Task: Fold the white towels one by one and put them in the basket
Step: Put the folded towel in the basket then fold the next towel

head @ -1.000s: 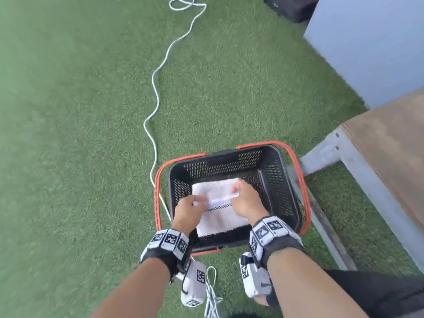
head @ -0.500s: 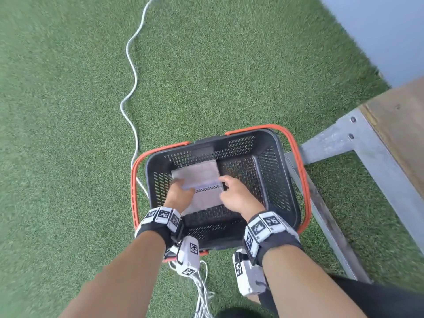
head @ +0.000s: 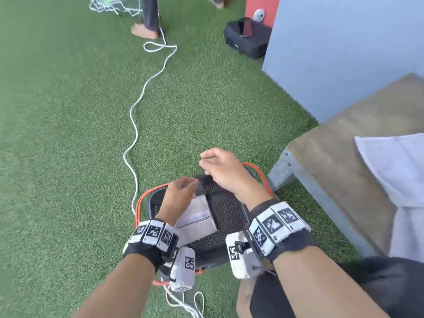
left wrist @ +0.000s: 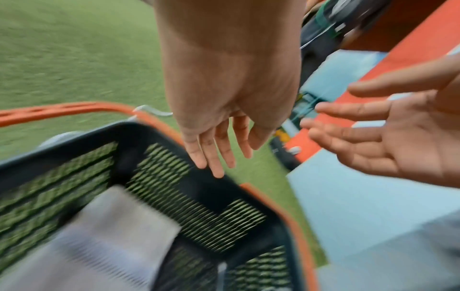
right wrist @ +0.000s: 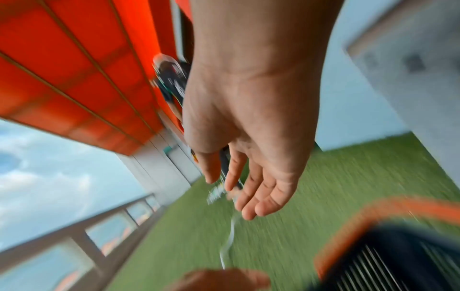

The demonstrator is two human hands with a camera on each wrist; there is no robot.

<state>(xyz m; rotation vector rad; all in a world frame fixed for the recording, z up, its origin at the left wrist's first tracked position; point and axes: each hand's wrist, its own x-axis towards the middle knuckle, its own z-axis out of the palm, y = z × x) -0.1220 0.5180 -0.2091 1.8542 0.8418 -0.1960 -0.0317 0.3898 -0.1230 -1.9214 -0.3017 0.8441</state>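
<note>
A folded white towel (head: 198,220) (left wrist: 107,242) lies flat in the left part of the black basket (head: 229,216) (left wrist: 199,206) with orange handles. My left hand (head: 181,193) (left wrist: 219,149) hovers above the basket, fingers relaxed and straight, holding nothing. Higher and further out, over the basket's far rim, my right hand (head: 220,161) (right wrist: 248,189) is also empty with loose fingers. Another white towel (head: 394,166) lies spread on the wooden table (head: 339,161) at the right.
Green artificial grass covers the floor. A white cable (head: 137,125) snakes from the basket to the back. A black case (head: 246,40) sits by the blue wall (head: 344,53). Another person's bare foot (head: 143,32) stands at the far end.
Both hands let go of the folded towel in the basket and rose out of it. The head view swung up and right, bringing the table towel into sight.
</note>
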